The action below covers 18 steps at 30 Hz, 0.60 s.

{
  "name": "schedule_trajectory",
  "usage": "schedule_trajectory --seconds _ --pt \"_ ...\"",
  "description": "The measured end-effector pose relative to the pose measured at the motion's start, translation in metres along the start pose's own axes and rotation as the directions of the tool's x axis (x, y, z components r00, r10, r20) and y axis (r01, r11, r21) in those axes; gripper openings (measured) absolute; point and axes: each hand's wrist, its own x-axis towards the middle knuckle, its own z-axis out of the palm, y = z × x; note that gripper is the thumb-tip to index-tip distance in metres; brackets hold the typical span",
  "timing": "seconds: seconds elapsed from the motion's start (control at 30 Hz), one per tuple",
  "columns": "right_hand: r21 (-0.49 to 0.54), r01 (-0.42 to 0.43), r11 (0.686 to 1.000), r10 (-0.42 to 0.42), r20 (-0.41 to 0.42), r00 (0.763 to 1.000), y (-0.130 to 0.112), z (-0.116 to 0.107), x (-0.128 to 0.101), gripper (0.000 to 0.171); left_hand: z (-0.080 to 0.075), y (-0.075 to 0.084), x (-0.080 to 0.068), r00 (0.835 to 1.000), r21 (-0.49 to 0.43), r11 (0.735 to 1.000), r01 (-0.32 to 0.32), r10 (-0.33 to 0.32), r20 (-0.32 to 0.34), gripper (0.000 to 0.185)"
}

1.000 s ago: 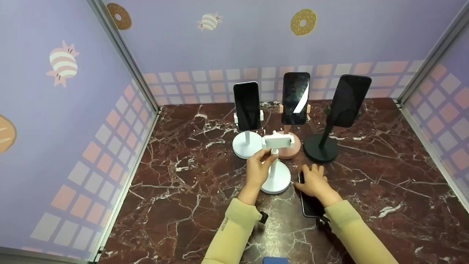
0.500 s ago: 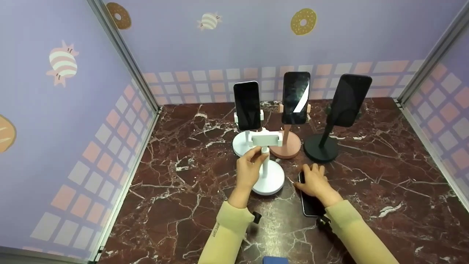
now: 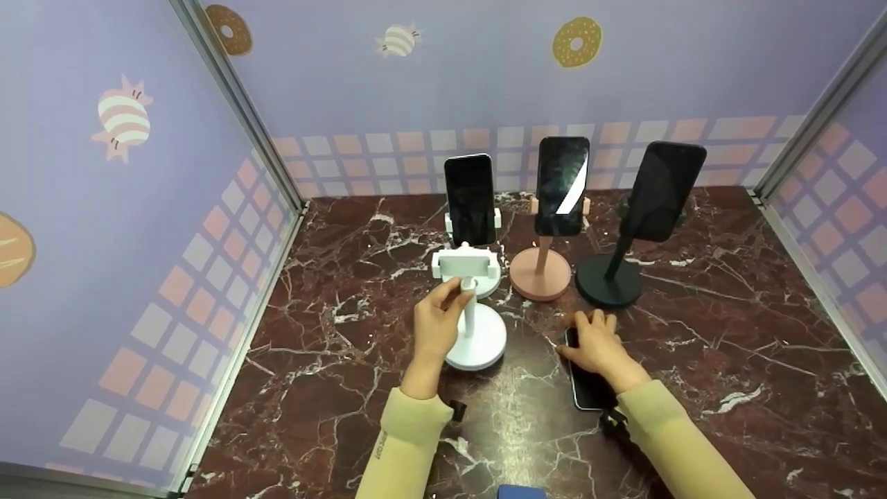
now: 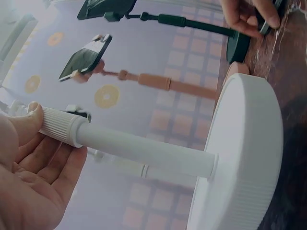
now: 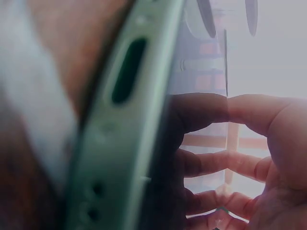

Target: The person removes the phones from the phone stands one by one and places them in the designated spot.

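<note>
A white phone stand (image 3: pixel 478 343) with an unoccupied cradle is upright in the head view's middle. My left hand (image 3: pixel 438 322) pinches it high on its post, just below the cradle. In the left wrist view, thumb and fingers lie around the ribbed collar (image 4: pixel 62 125), with the thick round base (image 4: pixel 259 143) at the right. My right hand (image 3: pixel 597 346) rests with spread fingers on a dark phone (image 3: pixel 589 394) lying flat on the marble table. Close up in the right wrist view, the fingertips meet their reflections on the phone's glass; its port edge (image 5: pixel 122 120) is near the camera.
Behind stand three phone stands bearing phones: a white one (image 3: pixel 488 283) overlapped by the held stand, a pink one (image 3: pixel 554 277) and a black one (image 3: pixel 610 284). A blue object (image 3: pixel 521 492) shows at the front edge. Patterned panels (image 3: pixel 416 90) enclose the table.
My left hand has moved the white stand leftward, from before the pink stand to before the rear white one. The right hand and the phone under it have stayed put.
</note>
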Motion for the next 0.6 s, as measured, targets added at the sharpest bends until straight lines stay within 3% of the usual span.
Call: schedule_trajectory --seconds 0.3,0.6 --pt "-0.002 0.003 1.0 -0.003 0.001 1.0 0.001 0.0 0.0 0.054 -0.025 -0.008 0.011 0.999 0.075 0.997 0.01 -0.006 -0.052 0.033" --pt "0.005 0.016 1.0 -0.016 -0.001 1.0 -0.002 0.001 -0.002 0.05 -0.048 -0.021 0.035 0.994 0.105 0.994 0.042 -0.031 -0.103 0.032"
